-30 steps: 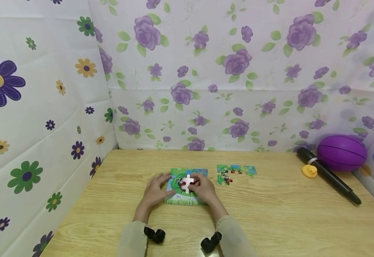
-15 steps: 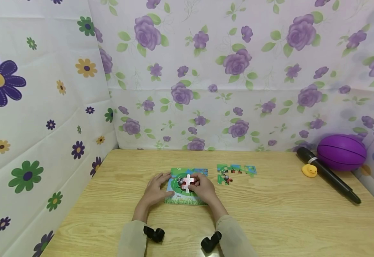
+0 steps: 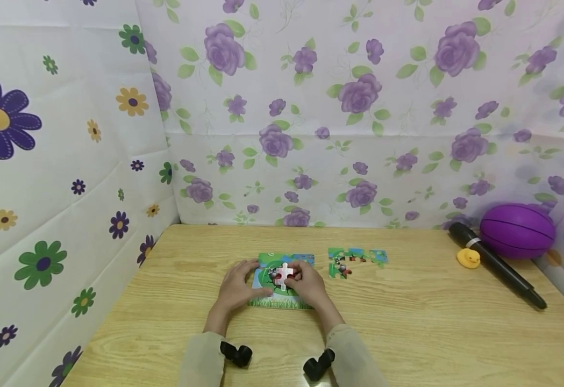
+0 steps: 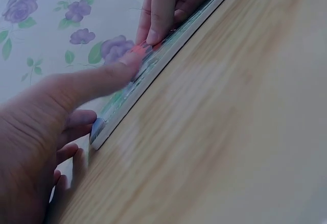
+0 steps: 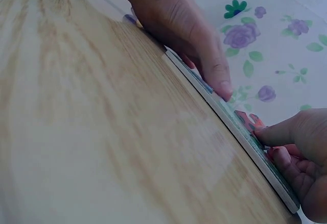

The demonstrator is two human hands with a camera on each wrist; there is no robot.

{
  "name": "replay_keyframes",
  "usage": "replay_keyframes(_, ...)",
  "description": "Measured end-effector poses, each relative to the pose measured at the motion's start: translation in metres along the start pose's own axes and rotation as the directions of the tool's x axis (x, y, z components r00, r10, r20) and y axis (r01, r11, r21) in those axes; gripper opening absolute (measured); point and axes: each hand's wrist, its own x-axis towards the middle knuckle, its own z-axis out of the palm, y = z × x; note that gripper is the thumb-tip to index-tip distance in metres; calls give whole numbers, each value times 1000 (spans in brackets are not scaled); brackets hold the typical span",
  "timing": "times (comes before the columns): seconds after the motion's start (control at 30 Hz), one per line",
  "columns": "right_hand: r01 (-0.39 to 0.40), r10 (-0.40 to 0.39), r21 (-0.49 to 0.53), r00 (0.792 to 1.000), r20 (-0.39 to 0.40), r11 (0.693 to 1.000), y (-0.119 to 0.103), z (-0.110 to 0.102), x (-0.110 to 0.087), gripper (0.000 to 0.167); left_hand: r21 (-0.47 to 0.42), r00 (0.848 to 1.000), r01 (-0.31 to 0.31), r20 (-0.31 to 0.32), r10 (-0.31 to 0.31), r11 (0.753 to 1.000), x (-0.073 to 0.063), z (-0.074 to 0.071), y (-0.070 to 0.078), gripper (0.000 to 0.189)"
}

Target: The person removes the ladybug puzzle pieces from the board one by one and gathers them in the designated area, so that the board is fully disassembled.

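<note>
A puzzle board (image 3: 279,302) with a green picture and a grassy lower edge lies flat on the table between both hands. My right hand (image 3: 309,285) pinches a pale, whitish-pink jigsaw piece (image 3: 284,273) between thumb and fingers over the board's middle. In the right wrist view that jigsaw piece (image 5: 246,119) looks reddish and tilts just above the board. My left hand (image 3: 237,287) rests at the board's left edge, its thumb stretched over the top. The left wrist view shows this thumb (image 4: 110,78) reaching close to the piece, with the other fingers beside the board's corner.
Several loose jigsaw pieces (image 3: 336,270) lie right of the board. Farther right are a yellow rubber duck (image 3: 468,258), a black microphone (image 3: 499,269) and a purple ball (image 3: 518,231). Flowered cloth walls (image 3: 272,177) stand behind and to the left of the wooden table (image 3: 407,333).
The left thumb draws back slightly, then reaches farther right over the board. The right hand stays nearly still with the jigsaw piece. The head view shifts slightly.
</note>
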Motion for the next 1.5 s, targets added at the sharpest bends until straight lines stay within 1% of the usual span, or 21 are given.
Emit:
replay_keyframes(0.13,-21,21,14,1000,-11,1000,1,1,1,35,41,1000,-20,-2,20,999,0,2,-1,86)
replay_keyframes(0.2,-40,41,40,999,-19,998,2,1,1,35,45,1000,-21,-5,21,999,1,2,-1,85)
replay_keyframes(0.27,-50,53,81,998,-30,995,3,1,1,35,38,1000,-15,-4,15,999,1,2,-1,85)
replay_keyframes(0.33,-54,60,142,998,-37,988,4,0,2,35,32,1000,-14,-5,14,999,1,2,-1,84)
replay_keyframes(0.5,-61,86,299,994,-70,952,5,-3,4,30,23,1000,-17,-5,17,1000,2,2,0,83)
replay_keyframes(0.67,-60,122,391,983,-137,918,2,-9,5,26,31,999,-35,-10,35,999,3,3,1,81)
replay_keyframes(0.77,-78,168,450,972,-163,890,0,-18,5,27,31,999,-44,-13,45,999,3,3,0,81)
replay_keyframes(0.87,-97,212,489,960,-185,867,4,-34,5,28,27,999,-49,-15,49,998,3,3,-1,81)
replay_keyframes(0.9,-100,221,488,955,-197,867,7,-40,5,28,25,999,-50,-16,50,998,2,3,-1,81)
replay_keyframes(1.03,-117,248,441,936,-251,890,27,-71,2,30,16,999,-47,-15,47,999,1,1,-1,82)
replay_keyframes(1.1,-131,259,401,923,-284,907,39,-88,-1,33,9,999,-42,-14,42,999,0,0,-1,82)
replay_keyframes(1.2,-157,279,371,912,-300,915,56,-112,-8,36,8,999,-35,-11,35,999,-2,-1,-1,83)
replay_keyframes(1.27,-173,278,338,915,-293,925,66,-126,-13,38,12,999,-33,-8,33,999,-2,-1,-1,83)
replay_keyframes(1.33,-180,268,312,925,-268,933,73,-138,-19,40,16,999,-37,-7,37,999,-2,0,-2,82)
replay_keyframes(1.43,-184,248,258,938,-240,948,80,-149,-24,40,18,999,-41,-9,42,999,0,2,-2,82)
replay_keyframes(1.5,-181,237,236,943,-234,955,81,-152,-25,39,14,999,-44,-11,44,999,1,2,-2,82)
